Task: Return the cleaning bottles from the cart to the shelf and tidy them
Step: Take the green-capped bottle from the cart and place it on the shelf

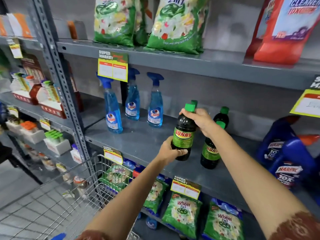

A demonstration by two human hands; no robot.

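I hold a dark Sunny bottle [183, 134] with a green cap and green label just over the grey middle shelf [143, 144]. My left hand [170, 150] grips its base and my right hand [201, 119] grips its neck. A second Sunny bottle [210, 153] stands on the shelf right behind it, partly hidden by my right wrist. A third [222, 116] stands further back. Three blue Colin spray bottles [112, 108] stand upright at the shelf's left. The wire cart [57, 201] is at the lower left.
Blue Harpic bottles [284, 153] crowd the shelf's right end. Green detergent bags [183, 25] fill the shelf above and Wheel bags [183, 215] the shelf below. Yellow price tags [113, 69] hang from shelf edges. A neighbouring rack [34, 108] holds small boxed goods.
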